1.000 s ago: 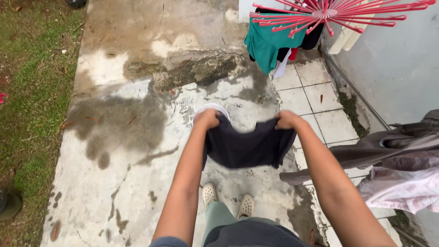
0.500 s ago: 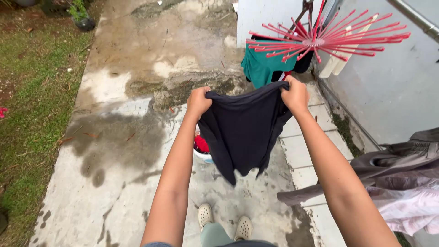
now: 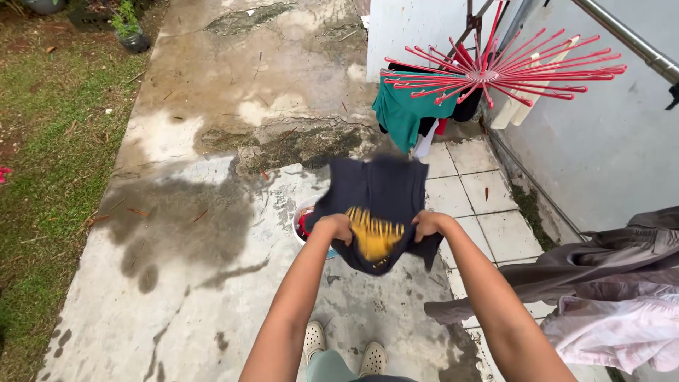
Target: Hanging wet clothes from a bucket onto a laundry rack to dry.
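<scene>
I hold a dark navy shirt [image 3: 382, 191] with a yellow print out in front of me. My left hand [image 3: 334, 228] grips its left side and my right hand [image 3: 427, 224] grips its right side. The cloth is blurred and flung upward and away from me. Under it, partly hidden, stands a white laundry basin [image 3: 300, 216] with red clothes inside, on the wet concrete.
A red radial clothes hanger [image 3: 495, 71] with a green garment [image 3: 403, 113] and other clothes stands ahead on the right, by a white wall. Grey and pink garments [image 3: 608, 297] hang at the right. Grass [image 3: 42, 141] lies to the left, with a potted plant [image 3: 131, 32].
The shirt hung down from raised hands half a second ago; now my hands are lower and closer together, and the cloth has flipped up, showing the yellow print.
</scene>
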